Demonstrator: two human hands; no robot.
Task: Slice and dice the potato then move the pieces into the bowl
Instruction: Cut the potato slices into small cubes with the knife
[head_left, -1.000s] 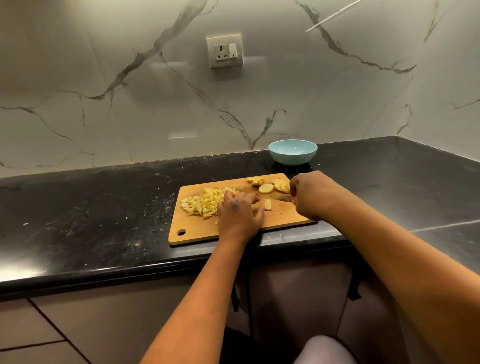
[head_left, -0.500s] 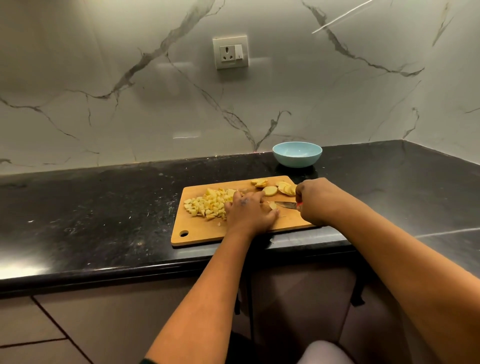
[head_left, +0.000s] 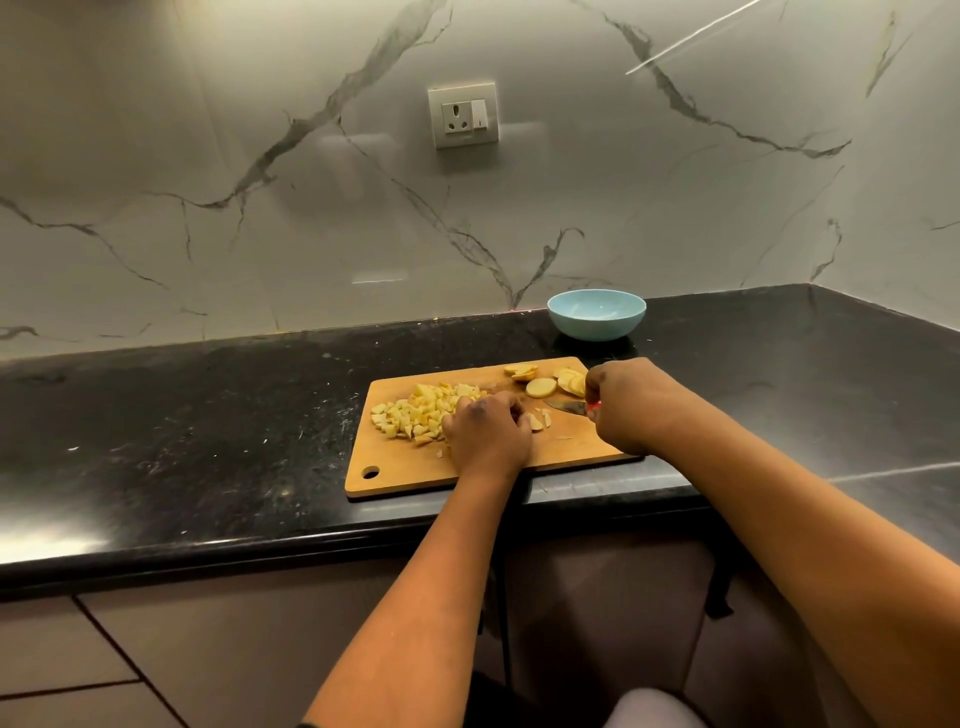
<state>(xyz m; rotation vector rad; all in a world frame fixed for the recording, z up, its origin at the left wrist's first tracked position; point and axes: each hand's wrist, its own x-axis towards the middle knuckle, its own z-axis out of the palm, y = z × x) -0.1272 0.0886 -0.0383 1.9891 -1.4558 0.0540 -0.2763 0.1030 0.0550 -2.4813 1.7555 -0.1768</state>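
A wooden cutting board (head_left: 467, 475) lies at the counter's front edge. A heap of diced potato (head_left: 415, 413) covers its left half. Round potato slices (head_left: 543, 386) lie at its far right corner. My left hand (head_left: 488, 428), fingers curled, holds a few potato pieces (head_left: 540, 420) down in the middle of the board. My right hand (head_left: 631, 405) grips a knife by its red handle; the knife blade (head_left: 566, 406) points left, just right of those pieces. A light blue bowl (head_left: 596, 314) stands behind the board near the wall.
The black stone counter (head_left: 208, 441) stretches left and right of the board and meets a marble wall with a socket (head_left: 463, 115). Cabinet fronts (head_left: 260, 649) lie below the counter edge.
The camera has tilted up a little. My left hand has drawn back slightly, and cut pieces show beside its fingertips. The knife blade stays just right of them.
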